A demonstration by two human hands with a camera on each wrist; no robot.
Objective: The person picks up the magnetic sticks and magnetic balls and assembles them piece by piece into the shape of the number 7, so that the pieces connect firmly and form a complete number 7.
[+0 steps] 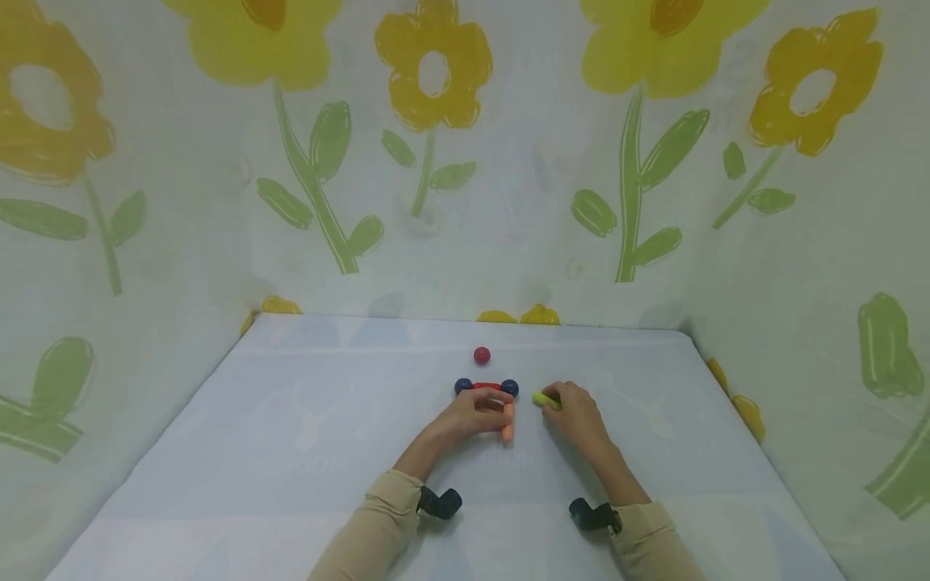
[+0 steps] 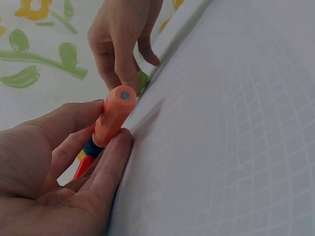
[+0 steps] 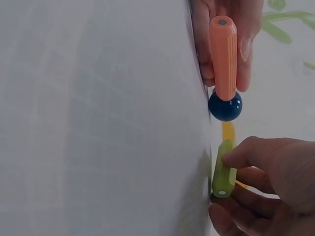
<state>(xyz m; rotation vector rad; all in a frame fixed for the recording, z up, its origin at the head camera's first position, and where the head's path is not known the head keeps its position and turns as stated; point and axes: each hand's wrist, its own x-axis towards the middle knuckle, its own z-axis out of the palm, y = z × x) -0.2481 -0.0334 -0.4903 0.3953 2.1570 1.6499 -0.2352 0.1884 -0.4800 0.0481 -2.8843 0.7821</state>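
Observation:
My left hand (image 1: 475, 413) pinches an orange magnetic rod (image 1: 508, 422) between thumb and fingers. A grey metal disc shows in the rod's near end in the left wrist view. The rod's far end is right at a dark blue ball (image 3: 225, 106). This ball is at the right end of a red rod (image 1: 487, 386), with a second blue ball (image 1: 463, 386) at its left end. Thumb and fingers of my right hand (image 1: 577, 415) pinch a green magnetic rod (image 3: 224, 169) close over the table, to the right of the orange one.
A red ball (image 1: 482, 355) lies on the white-covered table (image 1: 327, 468), beyond the red rod. Flower-printed cloth walls (image 1: 494, 202) stand behind the table and along its sides. Both wrists carry black camera mounts, the left mount (image 1: 440, 503) and the right mount (image 1: 592, 515).

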